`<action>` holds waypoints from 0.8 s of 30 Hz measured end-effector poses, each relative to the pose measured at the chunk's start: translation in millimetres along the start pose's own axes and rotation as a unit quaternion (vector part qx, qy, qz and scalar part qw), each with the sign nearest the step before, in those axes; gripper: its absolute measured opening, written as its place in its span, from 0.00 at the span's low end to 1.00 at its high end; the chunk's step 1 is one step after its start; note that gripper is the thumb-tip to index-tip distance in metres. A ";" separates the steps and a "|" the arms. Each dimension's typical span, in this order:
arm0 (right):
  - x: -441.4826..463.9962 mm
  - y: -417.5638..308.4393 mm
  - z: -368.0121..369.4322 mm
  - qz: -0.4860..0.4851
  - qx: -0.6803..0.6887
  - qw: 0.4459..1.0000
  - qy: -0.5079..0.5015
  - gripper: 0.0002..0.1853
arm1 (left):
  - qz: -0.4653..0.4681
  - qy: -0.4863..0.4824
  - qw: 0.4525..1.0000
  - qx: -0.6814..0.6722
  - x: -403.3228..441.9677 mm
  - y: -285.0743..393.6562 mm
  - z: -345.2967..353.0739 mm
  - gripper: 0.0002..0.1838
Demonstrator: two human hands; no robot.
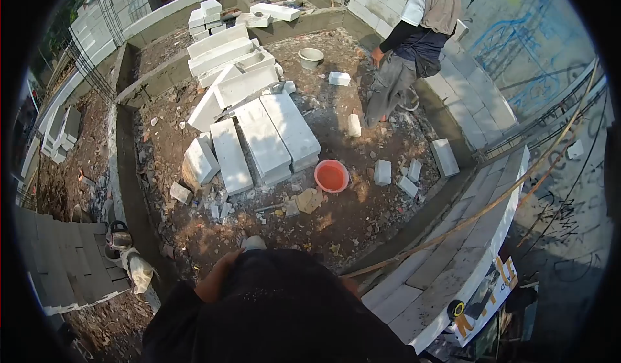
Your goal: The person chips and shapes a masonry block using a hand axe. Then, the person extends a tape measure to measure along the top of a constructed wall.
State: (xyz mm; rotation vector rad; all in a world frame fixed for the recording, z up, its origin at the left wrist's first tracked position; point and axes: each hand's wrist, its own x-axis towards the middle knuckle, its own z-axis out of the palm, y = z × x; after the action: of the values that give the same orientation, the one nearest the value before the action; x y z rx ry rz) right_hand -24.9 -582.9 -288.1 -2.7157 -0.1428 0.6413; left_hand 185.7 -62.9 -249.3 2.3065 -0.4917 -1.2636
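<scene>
My left hand [218,277] shows in part at the left edge of my dark clothing, its fingers hidden by the cloth. Just beyond it a pale rounded tip [254,242] pokes out, perhaps a shoe. Of my right hand [351,286] only a sliver appears at the clothing's right side, so its fingers cannot be made out. Close to it passes a long thin wooden pole [446,233], slanting up to the right. On the ground ahead stand an orange-red bucket [331,176] and long white blocks [263,136] lying side by side.
A co-worker [414,46] stands at the back right by a block wall [472,98]. White block pieces [382,173] and rubble lie about. A pale basin [310,57] sits farther back. Concrete footing beams [139,188] edge the plot. A kettle [118,239] stands at left, a tape measure [456,308] at right.
</scene>
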 end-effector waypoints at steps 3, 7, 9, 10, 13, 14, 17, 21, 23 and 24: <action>46.2 -15.5 -5.6 0.075 0.130 0.988 0.024 0.24 | 0.009 -0.007 1.000 -0.010 9.2 -12.4 -7.4 0.50; 87.3 -56.8 -68.5 0.257 0.369 0.890 0.070 0.20 | -0.004 -0.009 1.000 -0.021 10.5 -36.7 -10.5 0.48; 98.5 -70.0 -101.7 0.295 0.357 0.883 0.077 0.19 | -0.012 -0.007 1.000 -0.024 6.4 -51.3 -12.6 0.47; 102.9 -74.4 -106.2 0.323 0.340 0.880 0.080 0.19 | -0.015 -0.007 1.000 -0.026 5.3 -58.2 -15.4 0.46; 106.0 -85.7 -114.1 0.304 0.363 0.873 0.121 0.18 | -0.020 -0.005 0.999 -0.032 0.5 -77.6 -23.0 0.45; 108.2 -89.1 -111.4 0.309 0.364 0.869 0.126 0.18 | -0.021 -0.005 0.999 -0.032 0.0 -83.8 -27.6 0.44; 101.7 -104.7 -88.9 0.361 0.438 0.817 0.100 0.18 | -0.024 -0.007 0.999 -0.039 -3.3 -102.8 -37.1 0.43; 92.6 -141.1 -64.3 0.327 0.368 0.867 0.082 0.20 | -0.025 -0.009 0.999 -0.041 -6.1 -123.7 -47.2 0.41; 86.0 -163.3 -63.5 0.340 0.348 0.872 0.054 0.22 | -0.025 -0.012 0.999 -0.042 -8.8 -134.6 -53.6 0.40; 83.8 -172.8 -66.9 0.330 0.334 0.883 0.032 0.22 | -0.025 -0.014 0.999 -0.040 -9.1 -138.9 -57.0 0.39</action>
State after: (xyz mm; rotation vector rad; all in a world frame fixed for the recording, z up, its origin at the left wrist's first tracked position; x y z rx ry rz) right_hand 76.9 -427.3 -205.7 -2.0523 0.8909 0.6147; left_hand 241.8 69.7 -292.9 2.2499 -0.3882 -1.3162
